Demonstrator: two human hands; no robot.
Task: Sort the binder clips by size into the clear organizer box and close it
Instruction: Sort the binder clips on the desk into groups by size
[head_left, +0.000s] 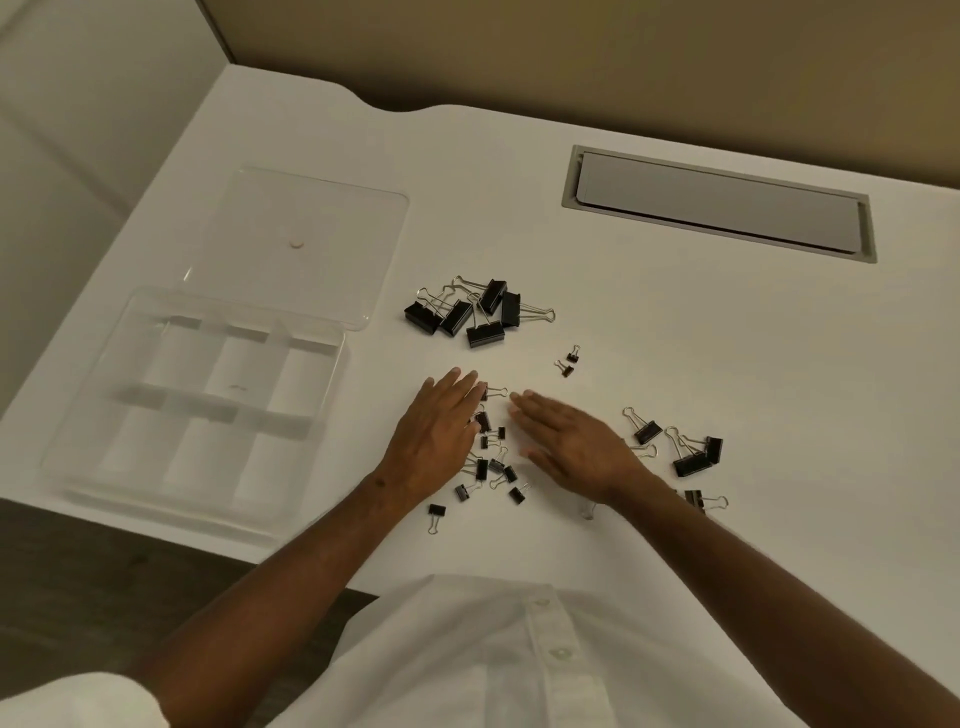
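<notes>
Black binder clips lie on the white desk in groups. Several large clips (470, 312) are piled at the centre. Several small clips (493, 467) are scattered between my hands, and two tiny clips (568, 361) lie apart to the right. Medium clips (691, 457) sit right of my right hand. My left hand (439, 441) and my right hand (576, 441) lie flat with straight fingers over the small clips, holding nothing. The clear organizer box (202, 410) stands open and empty at the left. Its lid (301, 244) lies flat behind it.
A grey cable hatch (717, 205) is set into the desk at the back right. The desk's front edge (156, 530) runs just under the box. A beige partition wall stands behind the desk.
</notes>
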